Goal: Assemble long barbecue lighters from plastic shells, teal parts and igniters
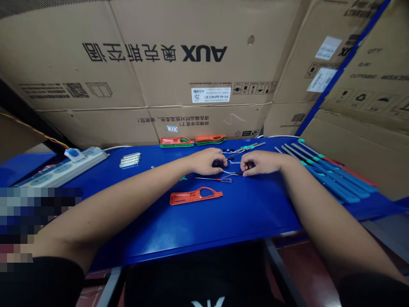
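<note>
Both my hands rest on the blue table [243, 213], close together near its middle. My left hand [206, 161] is curled over a small dark part with thin white wires [232, 162] leading from it. My right hand [257, 163] pinches the other end of the same wires, fingers closed. A small screwdriver [220, 179] with a clear blue handle lies just in front of the hands. An orange plastic tool holder [194, 196] lies nearer to me.
Two more orange-and-green holders [191, 140] lie at the table's back edge. Several blue-and-teal handled tools [322, 170] lie in a row at the right. A white power strip [60, 166] and a bundle of clear tubes [130, 159] sit at the left. Large cardboard boxes [179, 68] stand behind.
</note>
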`<state>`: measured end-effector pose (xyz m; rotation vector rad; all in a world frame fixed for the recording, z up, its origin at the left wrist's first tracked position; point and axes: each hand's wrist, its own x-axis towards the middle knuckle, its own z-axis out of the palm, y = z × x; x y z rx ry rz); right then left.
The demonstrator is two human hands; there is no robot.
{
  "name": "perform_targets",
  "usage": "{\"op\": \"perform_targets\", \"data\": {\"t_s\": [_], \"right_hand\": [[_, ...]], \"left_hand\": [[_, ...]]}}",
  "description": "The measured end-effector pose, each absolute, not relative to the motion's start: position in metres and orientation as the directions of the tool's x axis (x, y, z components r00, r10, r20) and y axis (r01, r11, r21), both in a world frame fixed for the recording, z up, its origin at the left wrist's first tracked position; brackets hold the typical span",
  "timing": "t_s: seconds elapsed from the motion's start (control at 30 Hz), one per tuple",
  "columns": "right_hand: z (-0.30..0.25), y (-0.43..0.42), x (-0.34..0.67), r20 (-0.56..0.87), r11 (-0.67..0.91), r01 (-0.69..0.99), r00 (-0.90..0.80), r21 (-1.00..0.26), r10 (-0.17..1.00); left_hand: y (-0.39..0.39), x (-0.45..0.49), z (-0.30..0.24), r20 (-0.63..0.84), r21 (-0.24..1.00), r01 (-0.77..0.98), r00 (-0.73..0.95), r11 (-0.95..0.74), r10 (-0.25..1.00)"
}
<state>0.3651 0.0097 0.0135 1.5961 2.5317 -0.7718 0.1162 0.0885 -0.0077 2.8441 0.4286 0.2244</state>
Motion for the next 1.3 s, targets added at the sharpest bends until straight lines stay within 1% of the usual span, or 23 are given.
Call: {"op": "perform_targets", "data": {"t_s": [0.07, 0.13, 0.3, 0.4, 0.47, 0.5, 0.57, 0.63, 0.7, 0.8, 0.9, 1.03, 1.2, 1.3], "right_hand": [[0.014, 0.009, 0.366, -0.249, 0.348, 0.846, -0.468, -0.404, 0.848], [0.016, 0.008, 0.368, -0.186, 0.336, 0.834, -0.450, -0.438, 0.874], [0.023, 0.001, 0.369, 0.002, 0.340, 0.765, -0.405, -0.547, 0.914], [0.026, -0.004, 0.360, 0.178, 0.435, 0.693, -0.413, -0.575, 0.893], [0.026, -0.008, 0.350, 0.298, 0.514, 0.625, -0.423, -0.588, 0.856], [0.026, -0.010, 0.343, 0.343, 0.544, 0.583, -0.426, -0.603, 0.837], [0.024, -0.014, 0.328, 0.391, 0.574, 0.506, -0.428, -0.644, 0.815], [0.021, -0.018, 0.311, 0.399, 0.577, 0.459, -0.430, -0.676, 0.810], [0.018, -0.023, 0.295, 0.381, 0.564, 0.423, -0.443, -0.709, 0.811], [0.013, -0.030, 0.276, 0.323, 0.513, 0.354, -0.474, -0.782, 0.819], [0.012, -0.035, 0.266, 0.298, 0.485, 0.318, -0.488, -0.815, 0.820], [0.010, -0.038, 0.261, 0.298, 0.486, 0.334, -0.479, -0.808, 0.825], [0.008, -0.036, 0.261, 0.260, 0.433, 0.355, -0.441, -0.829, 0.859], [0.008, -0.035, 0.261, 0.259, 0.417, 0.345, -0.419, -0.841, 0.870]], "left_hand": [[0.084, 0.121, -0.007, 0.146, 0.235, 0.211, 0.957, -0.949, 0.249], [0.082, 0.124, -0.008, 0.184, 0.210, 0.202, 0.953, -0.957, 0.241], [0.079, 0.120, -0.002, 0.292, 0.239, 0.278, 0.893, -0.931, 0.341], [0.069, 0.107, 0.008, 0.457, 0.279, 0.234, 0.820, -0.931, 0.344], [0.054, 0.095, 0.016, 0.578, 0.268, 0.196, 0.751, -0.943, 0.320], [0.046, 0.088, 0.021, 0.628, 0.255, 0.197, 0.711, -0.947, 0.317], [0.026, 0.073, 0.028, 0.677, 0.231, 0.233, 0.659, -0.945, 0.328], [0.008, 0.059, 0.032, 0.690, 0.223, 0.287, 0.629, -0.932, 0.359], [-0.007, 0.045, 0.032, 0.675, 0.244, 0.343, 0.612, -0.907, 0.413], [-0.020, 0.028, 0.026, 0.622, 0.345, 0.385, 0.589, -0.856, 0.516], [-0.026, 0.018, 0.018, 0.612, 0.419, 0.391, 0.545, -0.819, 0.573], [-0.030, 0.016, 0.012, 0.632, 0.433, 0.409, 0.499, -0.804, 0.594], [-0.029, 0.017, 0.008, 0.634, 0.438, 0.433, 0.473, -0.788, 0.612], [-0.028, 0.017, 0.007, 0.643, 0.419, 0.441, 0.473, -0.793, 0.603]]}}
